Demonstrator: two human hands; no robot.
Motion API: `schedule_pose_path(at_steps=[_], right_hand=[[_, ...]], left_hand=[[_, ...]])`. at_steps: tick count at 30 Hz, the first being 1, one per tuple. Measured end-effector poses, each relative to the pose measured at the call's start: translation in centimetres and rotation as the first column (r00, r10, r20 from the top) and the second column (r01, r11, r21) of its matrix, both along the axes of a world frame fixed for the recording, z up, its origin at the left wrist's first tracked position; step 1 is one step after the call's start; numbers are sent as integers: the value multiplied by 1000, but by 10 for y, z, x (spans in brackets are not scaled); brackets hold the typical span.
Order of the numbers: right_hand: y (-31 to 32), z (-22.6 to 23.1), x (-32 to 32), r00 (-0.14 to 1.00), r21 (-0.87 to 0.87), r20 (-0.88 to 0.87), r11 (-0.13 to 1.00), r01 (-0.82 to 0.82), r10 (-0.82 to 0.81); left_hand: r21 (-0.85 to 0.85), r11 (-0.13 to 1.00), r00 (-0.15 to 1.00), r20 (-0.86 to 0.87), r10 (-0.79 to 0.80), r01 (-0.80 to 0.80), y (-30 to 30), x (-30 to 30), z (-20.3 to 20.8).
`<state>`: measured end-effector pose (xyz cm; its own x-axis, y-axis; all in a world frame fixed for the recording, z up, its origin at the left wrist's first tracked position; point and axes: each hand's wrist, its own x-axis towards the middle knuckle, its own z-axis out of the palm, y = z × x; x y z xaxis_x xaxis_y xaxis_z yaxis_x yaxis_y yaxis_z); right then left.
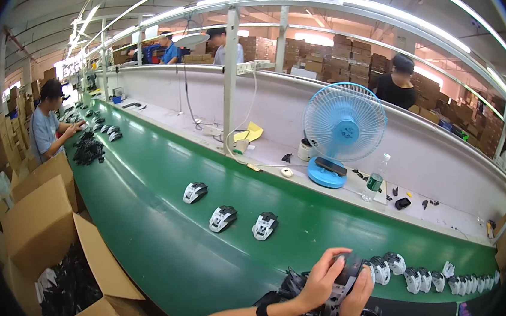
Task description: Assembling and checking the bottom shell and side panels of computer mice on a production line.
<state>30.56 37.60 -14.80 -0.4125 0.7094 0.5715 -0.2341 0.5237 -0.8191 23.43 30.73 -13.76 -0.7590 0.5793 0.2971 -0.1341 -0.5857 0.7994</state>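
Between my two hands is a computer mouse (349, 268) with a dark top and a pale lower part, held up over the near edge of the green belt. My left hand (319, 280) closes on it from the left, fingertips on its top. From the right, my right hand (358, 296) grips its side, with the thumb pointing up. Below and beside my hands lies a heap of black plastic parts (289, 287), partly hidden by my left forearm. To the right stands a row of white-and-black mice (413, 279).
Three more mice (222, 218) sit apart on the green belt (147, 191). An open carton (106, 255) of black parts stands at left. Along the far ledge are a blue fan (347, 129) and a plastic bottle (373, 185). A co-worker (48, 125) works farther up the belt.
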Motion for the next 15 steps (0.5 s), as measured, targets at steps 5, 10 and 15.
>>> schedule_pose_path(at_steps=[5, 10, 15], right_hand=[[28, 24, 24, 831, 189, 555, 968, -163, 31], [-6, 9, 21, 618, 317, 775, 763, -563, 135], [-26, -12, 20, 442, 243, 888, 686, -686, 128]], left_hand=[[-286, 933, 937, -329, 120, -220, 23, -93, -11], [-643, 665, 897, -432, 96, -381, 33, -173, -78], [-592, 429, 682, -727, 80, -682, 11, -201, -120]])
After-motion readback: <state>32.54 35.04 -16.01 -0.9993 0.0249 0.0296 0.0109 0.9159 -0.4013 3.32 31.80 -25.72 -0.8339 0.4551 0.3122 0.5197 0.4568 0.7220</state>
